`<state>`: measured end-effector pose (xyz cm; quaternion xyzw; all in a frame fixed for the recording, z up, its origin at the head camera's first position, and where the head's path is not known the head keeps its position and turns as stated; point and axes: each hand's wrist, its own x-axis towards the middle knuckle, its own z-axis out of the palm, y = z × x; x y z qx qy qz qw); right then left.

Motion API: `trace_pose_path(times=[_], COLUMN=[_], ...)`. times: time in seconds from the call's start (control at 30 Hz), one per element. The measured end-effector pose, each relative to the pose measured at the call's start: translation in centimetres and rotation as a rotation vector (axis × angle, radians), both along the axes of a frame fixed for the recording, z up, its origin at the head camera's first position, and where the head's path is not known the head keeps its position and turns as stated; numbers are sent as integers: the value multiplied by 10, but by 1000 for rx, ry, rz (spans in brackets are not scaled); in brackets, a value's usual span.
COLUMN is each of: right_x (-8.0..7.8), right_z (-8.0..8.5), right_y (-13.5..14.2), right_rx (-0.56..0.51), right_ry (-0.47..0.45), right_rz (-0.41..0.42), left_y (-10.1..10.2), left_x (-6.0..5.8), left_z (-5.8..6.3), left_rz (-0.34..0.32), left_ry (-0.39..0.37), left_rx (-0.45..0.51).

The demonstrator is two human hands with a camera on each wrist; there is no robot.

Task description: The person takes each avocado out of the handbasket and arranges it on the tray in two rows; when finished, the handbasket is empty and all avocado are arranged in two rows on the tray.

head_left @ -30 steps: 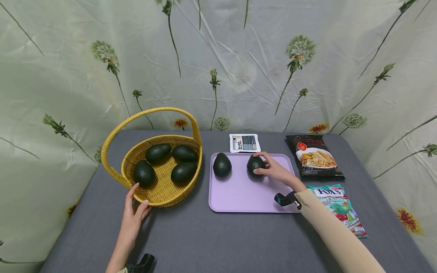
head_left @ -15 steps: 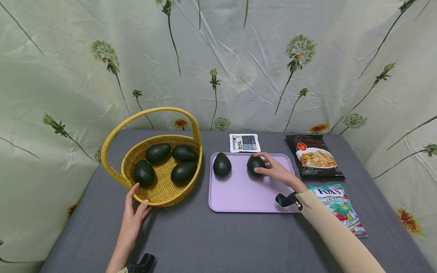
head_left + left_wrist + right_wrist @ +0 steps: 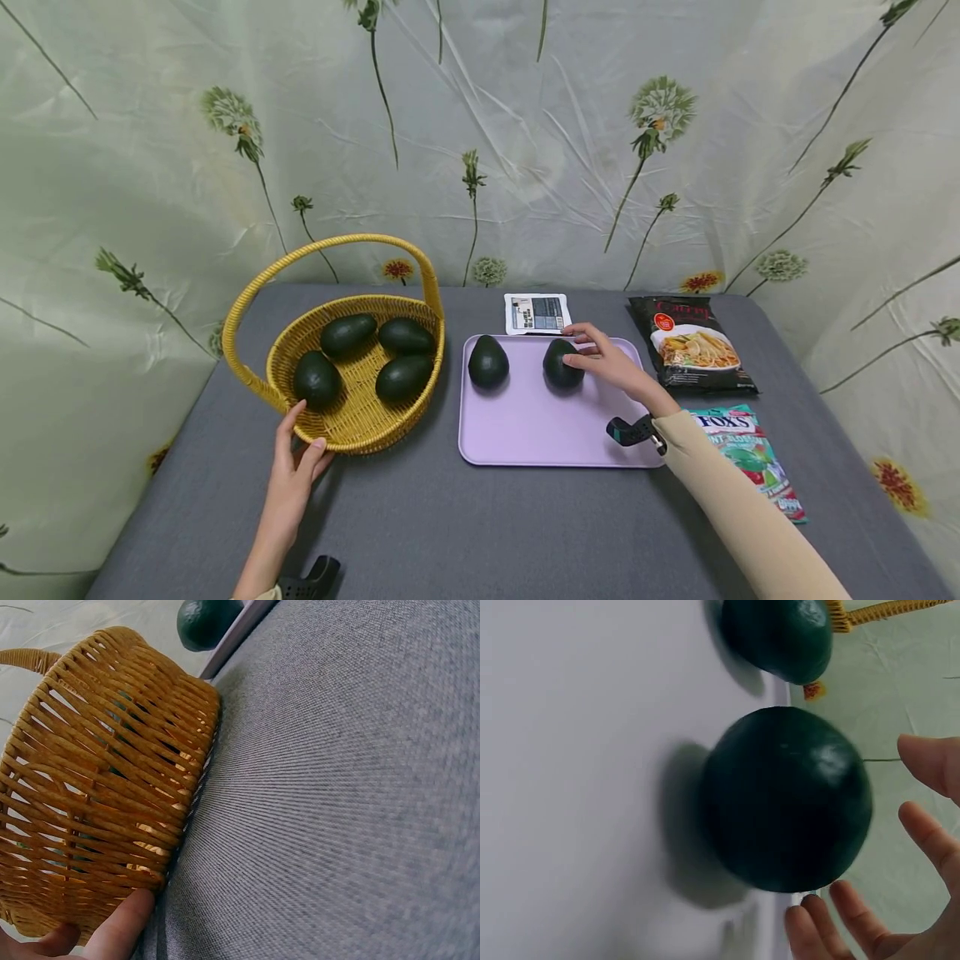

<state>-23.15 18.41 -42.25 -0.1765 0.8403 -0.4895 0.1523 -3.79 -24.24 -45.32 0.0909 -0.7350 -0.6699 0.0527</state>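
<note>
My left hand rests its fingertips on the near left side of a yellow wicker basket. In the left wrist view, fingers touch the basket's woven outer wall. Several dark green avocados lie inside the basket. On the lilac tray stand two more: an avocado at left and another avocado at right. Beside the right one is my right hand. The right wrist view shows its fingers spread, with a gap between thumb and avocado.
Behind the tray lies a small white packet. To its right are a black noodle packet and a teal candy bag, partly covered by the right sleeve. A grey cloth covers the table; a flowered curtain hangs behind.
My right hand has loosened its fingers from the right avocado and shifted slightly up and right. The avocado stays on the tray. My left hand has not moved.
</note>
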Motion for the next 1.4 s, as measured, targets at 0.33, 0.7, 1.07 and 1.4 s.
trace_pose_path(times=[0.33,0.7,1.07,1.4], right_x=[-13,-9,-3,-5], right_z=[23,41,42,44], right_y=[-38,-142,-221,-249], right_rx=[-150,-198,54,359], right_ry=[72,153,95,115], right_rz=[99,446,710,811], left_y=[0,0,0,1], left_x=[0,-1,0,1], left_z=[-1,-3,-4,-4], left_rz=[6,8,16,19], left_ry=[4,9,32,44], left_rx=[2,13,2,4])
